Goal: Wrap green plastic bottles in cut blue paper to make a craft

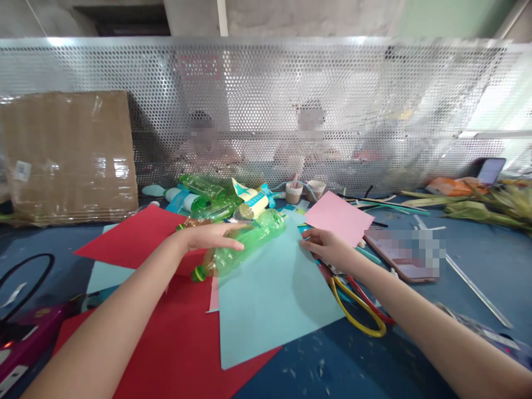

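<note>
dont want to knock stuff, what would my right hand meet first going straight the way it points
Probably the base of the nearest translucent green plastic bottle, across the light blue paper sheet from the right hand; but depth is unclear, so it may miss.

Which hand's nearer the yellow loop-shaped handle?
Right: right hand just beyond the handle; left hand farther off to the left, at the nearest transparent green plastic bottle, contact unclear.
</note>
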`<state>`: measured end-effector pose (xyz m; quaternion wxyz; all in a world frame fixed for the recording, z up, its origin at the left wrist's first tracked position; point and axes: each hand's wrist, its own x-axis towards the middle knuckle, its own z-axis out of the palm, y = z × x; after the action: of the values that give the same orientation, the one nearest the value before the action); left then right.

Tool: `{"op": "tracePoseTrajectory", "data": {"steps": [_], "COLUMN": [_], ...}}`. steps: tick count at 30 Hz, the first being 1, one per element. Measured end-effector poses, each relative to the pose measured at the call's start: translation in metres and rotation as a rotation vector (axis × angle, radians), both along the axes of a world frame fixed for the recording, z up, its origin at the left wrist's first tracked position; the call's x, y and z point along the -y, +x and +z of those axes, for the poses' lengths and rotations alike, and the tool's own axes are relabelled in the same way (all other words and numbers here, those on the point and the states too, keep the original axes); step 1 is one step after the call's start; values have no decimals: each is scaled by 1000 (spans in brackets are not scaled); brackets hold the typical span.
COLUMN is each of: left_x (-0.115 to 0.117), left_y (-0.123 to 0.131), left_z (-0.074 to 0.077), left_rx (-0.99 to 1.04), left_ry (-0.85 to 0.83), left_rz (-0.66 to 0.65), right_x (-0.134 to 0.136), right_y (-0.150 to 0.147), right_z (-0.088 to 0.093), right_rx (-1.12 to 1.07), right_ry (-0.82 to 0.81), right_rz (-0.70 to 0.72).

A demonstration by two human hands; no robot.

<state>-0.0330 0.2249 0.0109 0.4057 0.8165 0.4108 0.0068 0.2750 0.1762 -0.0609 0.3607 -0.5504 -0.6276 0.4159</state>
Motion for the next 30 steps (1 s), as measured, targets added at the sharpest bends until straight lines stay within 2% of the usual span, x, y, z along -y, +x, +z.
{"op": "tracePoseTrajectory", "data": {"steps": [8,15,24,30], "left_x": [3,5,3,-2], "left_y": [4,9,3,-2], "left_z": [1,2,3,-5], "left_rx": [-43,-87,-86,25], "left_ry": [-41,57,16,-64], "left_rz": [-85,-118,-26,58], "right_x": [2,3,6,3], "right_y": [-1,-2,-3,1], "right_z": [2,1,9,2], "right_rx": [-6,-3,-8,-8], "right_ry": [-19,-28,-53,-18], "right_rz": [15,31,36,-21]}}
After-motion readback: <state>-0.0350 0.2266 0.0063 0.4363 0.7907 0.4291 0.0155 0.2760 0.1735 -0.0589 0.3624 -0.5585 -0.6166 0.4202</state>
